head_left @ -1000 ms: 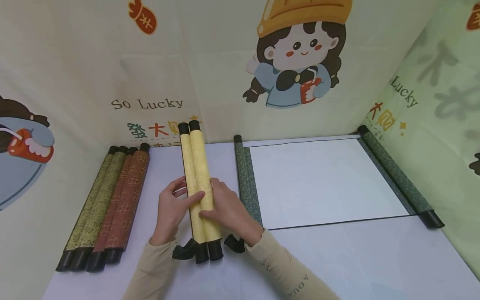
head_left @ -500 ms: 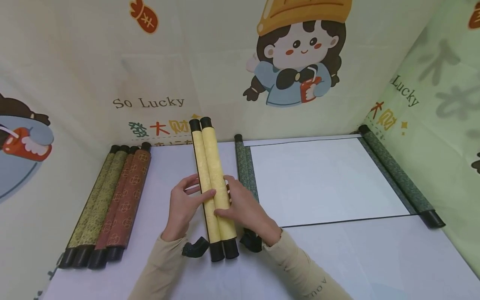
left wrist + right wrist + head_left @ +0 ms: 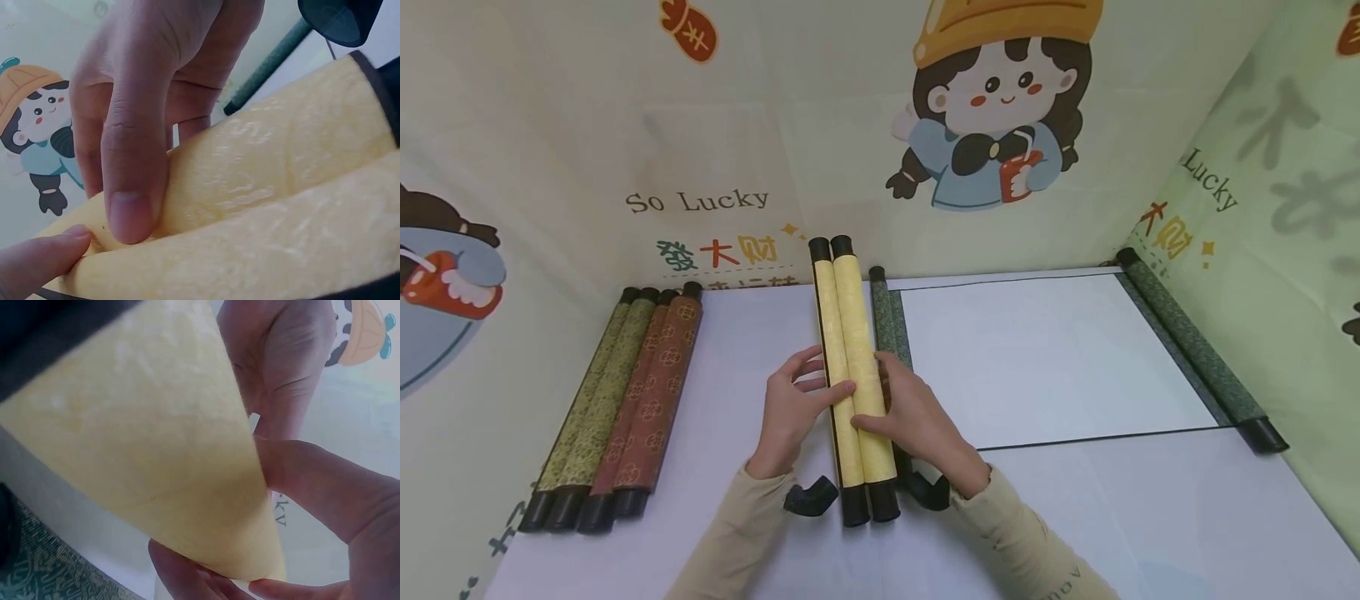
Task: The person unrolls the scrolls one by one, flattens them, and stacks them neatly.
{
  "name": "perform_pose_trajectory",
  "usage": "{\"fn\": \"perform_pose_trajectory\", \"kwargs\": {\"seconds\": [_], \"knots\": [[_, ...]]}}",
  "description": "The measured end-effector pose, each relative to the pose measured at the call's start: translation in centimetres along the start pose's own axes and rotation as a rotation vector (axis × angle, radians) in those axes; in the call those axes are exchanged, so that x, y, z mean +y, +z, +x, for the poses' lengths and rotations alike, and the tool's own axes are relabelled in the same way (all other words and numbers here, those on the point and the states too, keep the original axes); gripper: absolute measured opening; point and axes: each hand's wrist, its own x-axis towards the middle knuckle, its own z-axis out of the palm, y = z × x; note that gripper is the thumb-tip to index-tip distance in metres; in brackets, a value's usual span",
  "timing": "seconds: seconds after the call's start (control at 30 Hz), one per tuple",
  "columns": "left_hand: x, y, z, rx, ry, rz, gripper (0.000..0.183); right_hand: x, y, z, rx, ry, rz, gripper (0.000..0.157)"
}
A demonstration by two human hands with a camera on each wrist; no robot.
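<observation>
A yellow scroll [image 3: 862, 358], rolled in from both ends into two rolls with black end caps, is held above the table in the head view. My left hand [image 3: 792, 410] grips its left side, thumb across the front and fingers behind. From the right, my right hand [image 3: 917, 408] holds the other roll, its thumb also laid over the front. Both thumbs press near the seam between the rolls, as the left wrist view of the scroll [image 3: 269, 181] shows. In the right wrist view the fingers wrap under the yellow roll [image 3: 169, 437].
A green-edged scroll lies unrolled, its white sheet [image 3: 1060, 358] between a left roller [image 3: 882, 317] and a right roller [image 3: 1195, 350]. Far left, an olive scroll [image 3: 602, 392] and a red-brown scroll [image 3: 651, 400] lie side by side. A printed cloth [image 3: 835, 125] stands behind the table.
Both hands have carried the yellow scroll to the right, so it now hangs close to the green left roller and partly covers it. The grip looks the same.
</observation>
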Motion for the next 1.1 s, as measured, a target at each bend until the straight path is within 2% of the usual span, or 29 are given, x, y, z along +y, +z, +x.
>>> {"fn": "perform_pose_trajectory", "kwargs": {"seconds": [0.13,0.57,0.8,1.1], "knots": [[-0.2,0.3,-0.1,-0.018,0.002,-0.029,0.079,0.2,-0.1,-0.1,0.022,-0.001,0.015,0.085],[-0.1,0.7,-0.5,0.02,0.014,-0.013,0.079,1.0,0.0,-0.2,0.027,-0.007,0.087,0.085],[-0.1,0.7,-0.5,-0.001,0.014,-0.017,0.078,1.3,-0.4,-0.2,-0.011,0.004,0.123,0.083],[0.3,0.5,-0.8,-0.019,0.002,-0.039,0.075,2.3,-1.2,-0.4,-0.059,0.017,0.192,0.089]]}}
